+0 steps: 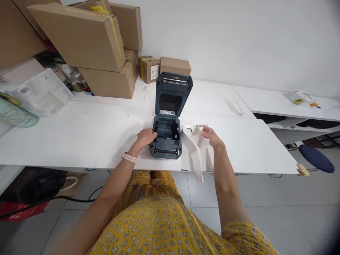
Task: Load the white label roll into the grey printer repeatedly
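A dark grey label printer stands on the white table with its lid raised and its roll bay bare. My left hand is closed on the printer's left side, with the thumb over the rim. To the right of the printer, my right hand pinches a small white label roll. Beside it a second white label roll rests on the table. From there a white paper strip runs forward and hangs over the table's front edge. Which roll each loose strip belongs to is hard to tell.
Cardboard boxes are stacked at the back left, and smaller boxes stand behind the printer. A clear plastic box and a light green bottle sit far left. A blue stool seat is beyond the table's right end.
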{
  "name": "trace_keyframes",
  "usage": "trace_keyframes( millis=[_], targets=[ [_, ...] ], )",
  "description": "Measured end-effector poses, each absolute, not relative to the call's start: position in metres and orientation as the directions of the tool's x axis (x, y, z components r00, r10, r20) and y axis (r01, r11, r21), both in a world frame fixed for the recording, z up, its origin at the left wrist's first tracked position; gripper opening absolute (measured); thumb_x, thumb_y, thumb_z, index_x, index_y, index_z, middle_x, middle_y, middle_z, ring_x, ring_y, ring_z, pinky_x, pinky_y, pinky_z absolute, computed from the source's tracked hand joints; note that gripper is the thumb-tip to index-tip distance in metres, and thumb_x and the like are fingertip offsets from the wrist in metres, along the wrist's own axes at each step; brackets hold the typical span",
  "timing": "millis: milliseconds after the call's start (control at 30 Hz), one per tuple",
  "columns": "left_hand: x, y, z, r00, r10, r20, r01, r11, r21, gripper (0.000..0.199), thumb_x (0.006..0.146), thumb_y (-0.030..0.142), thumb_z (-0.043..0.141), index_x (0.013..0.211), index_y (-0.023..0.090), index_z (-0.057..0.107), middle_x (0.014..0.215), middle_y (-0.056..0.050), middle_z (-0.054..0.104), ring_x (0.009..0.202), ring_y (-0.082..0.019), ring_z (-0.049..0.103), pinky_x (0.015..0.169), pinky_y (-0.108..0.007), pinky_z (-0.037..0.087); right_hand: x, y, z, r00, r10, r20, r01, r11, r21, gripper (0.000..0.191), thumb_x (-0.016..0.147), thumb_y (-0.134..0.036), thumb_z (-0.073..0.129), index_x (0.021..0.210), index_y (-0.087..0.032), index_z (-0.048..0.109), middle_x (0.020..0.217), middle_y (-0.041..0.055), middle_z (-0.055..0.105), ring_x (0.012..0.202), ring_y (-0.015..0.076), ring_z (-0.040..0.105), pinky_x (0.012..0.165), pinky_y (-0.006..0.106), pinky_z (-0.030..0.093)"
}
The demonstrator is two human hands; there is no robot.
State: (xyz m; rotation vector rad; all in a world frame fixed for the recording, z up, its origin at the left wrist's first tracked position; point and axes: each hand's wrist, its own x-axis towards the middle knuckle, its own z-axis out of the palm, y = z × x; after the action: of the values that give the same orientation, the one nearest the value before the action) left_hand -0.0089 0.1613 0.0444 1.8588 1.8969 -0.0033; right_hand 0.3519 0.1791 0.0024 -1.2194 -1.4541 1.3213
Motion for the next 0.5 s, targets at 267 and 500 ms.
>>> trace_keyframes(
  millis=[267,500],
  targets=[
    [-0.009,0.158,0.042,0.041,0.953,-0.299,0.930,0.073,0.360,0.044,0.089,0.036,0.038,0.101,0.013,0.074,0.112,-0.020,0.075,0.107,-0.036,0.071,0.085,-0.041,0.054,0.251,0.134,0.110,-0.601,0.766,0.228,0.393,0.531,-0.750,0.046,0.096,-0.045,0.060,0.137,-0.023,0.060,0.129,0.0090,0.070,0.114,0.0243,0.066,0.100,0.038,0.051],
    [-0.009,0.155,0.038,0.013,0.958,-0.285,0.907,0.109,0.407,0.045,0.089,0.037,0.039,0.107,0.014,0.074,0.117,-0.020,0.074,0.112,-0.035,0.069,0.089,-0.040,0.053,0.174,0.162,0.067,-0.631,0.775,-0.005,0.734,0.595,-0.329,0.044,0.100,-0.022,0.050,0.142,-0.010,0.054,0.141,0.0179,0.063,0.128,0.0328,0.060,0.106,0.047,0.049]
  ],
)
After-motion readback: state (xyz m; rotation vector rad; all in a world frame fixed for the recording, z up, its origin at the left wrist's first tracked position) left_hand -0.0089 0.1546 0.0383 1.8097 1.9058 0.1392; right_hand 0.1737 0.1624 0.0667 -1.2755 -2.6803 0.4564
